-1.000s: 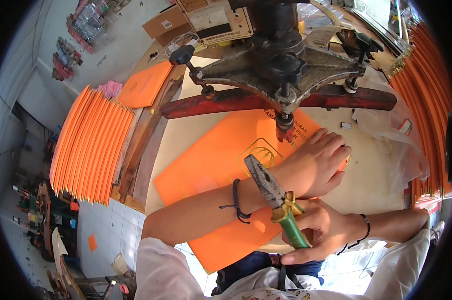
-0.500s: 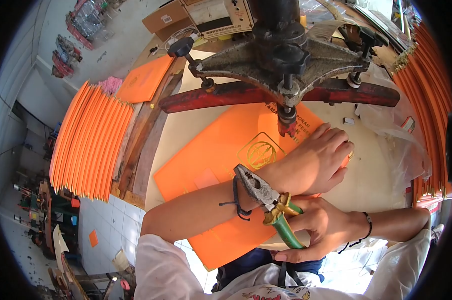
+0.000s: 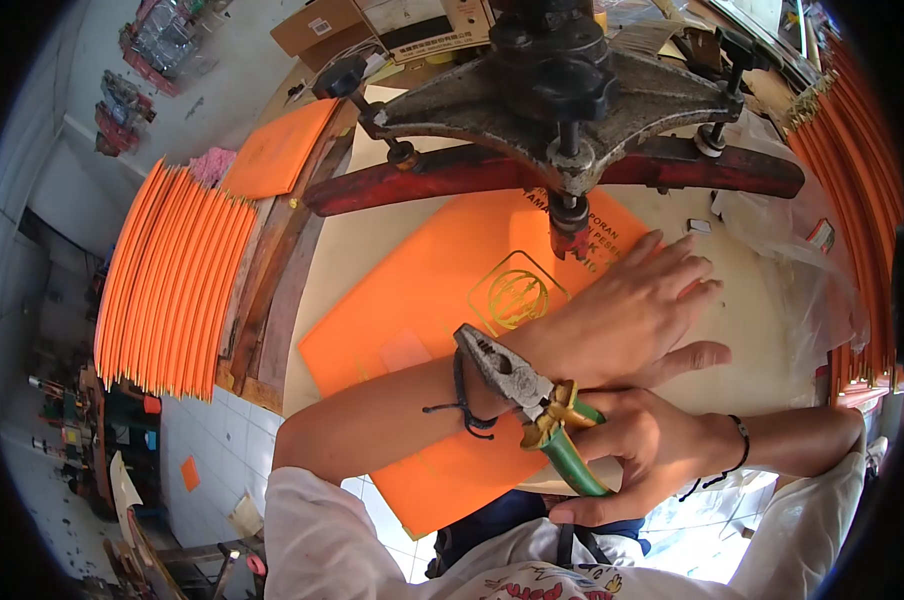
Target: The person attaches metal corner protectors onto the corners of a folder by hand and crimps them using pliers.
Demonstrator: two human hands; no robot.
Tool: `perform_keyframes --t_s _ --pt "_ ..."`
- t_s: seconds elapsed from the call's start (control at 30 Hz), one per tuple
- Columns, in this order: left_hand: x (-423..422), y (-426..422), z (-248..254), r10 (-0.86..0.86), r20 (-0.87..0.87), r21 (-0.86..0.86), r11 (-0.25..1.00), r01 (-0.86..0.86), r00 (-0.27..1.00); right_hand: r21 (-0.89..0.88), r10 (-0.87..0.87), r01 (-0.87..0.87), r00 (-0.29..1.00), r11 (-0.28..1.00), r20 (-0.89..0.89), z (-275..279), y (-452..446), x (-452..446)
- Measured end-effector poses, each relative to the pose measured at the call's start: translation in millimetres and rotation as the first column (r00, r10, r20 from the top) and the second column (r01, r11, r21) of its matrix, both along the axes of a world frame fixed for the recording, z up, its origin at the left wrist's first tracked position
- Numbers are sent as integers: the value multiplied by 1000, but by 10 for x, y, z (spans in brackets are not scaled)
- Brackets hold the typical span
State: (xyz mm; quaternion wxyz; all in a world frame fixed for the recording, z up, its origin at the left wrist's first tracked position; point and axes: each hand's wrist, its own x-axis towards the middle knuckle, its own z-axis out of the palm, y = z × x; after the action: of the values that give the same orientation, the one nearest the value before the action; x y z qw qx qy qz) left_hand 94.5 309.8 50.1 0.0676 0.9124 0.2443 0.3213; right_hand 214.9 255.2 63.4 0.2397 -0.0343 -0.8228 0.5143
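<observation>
The orange cover point(image 3: 402, 300) slants from lower left to upper right, nearer the left hand's point(image 3: 637, 310) loosely spread fingers; the right hand's point(image 3: 640, 445) clasp pliers point(image 3: 517, 380).

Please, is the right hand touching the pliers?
Touching: the head view shows the right hand holding the pliers by their green handles.
</observation>
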Motion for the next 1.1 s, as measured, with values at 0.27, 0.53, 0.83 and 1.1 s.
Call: perform_keyframes --t_s 0.27,0.53,0.83,1.1 --pt "0 -55 187 -278 340 -305 871 385 898 73 39 -34 996 997 -77 -55 -3 -11" --pt "-43 -200 362 -395 297 -799 396 453 869 -182 223 -239 969 954 -104 -226 -70 -105" --pt "-68 -113 662 -482 297 -910 119 397 824 -148 227 -237 971 960 -78 -391 -184 -213" --pt "5 -183 371 -494 422 -870 17 493 760 -136 217 -230 971 964 -104 -526 -230 -287"
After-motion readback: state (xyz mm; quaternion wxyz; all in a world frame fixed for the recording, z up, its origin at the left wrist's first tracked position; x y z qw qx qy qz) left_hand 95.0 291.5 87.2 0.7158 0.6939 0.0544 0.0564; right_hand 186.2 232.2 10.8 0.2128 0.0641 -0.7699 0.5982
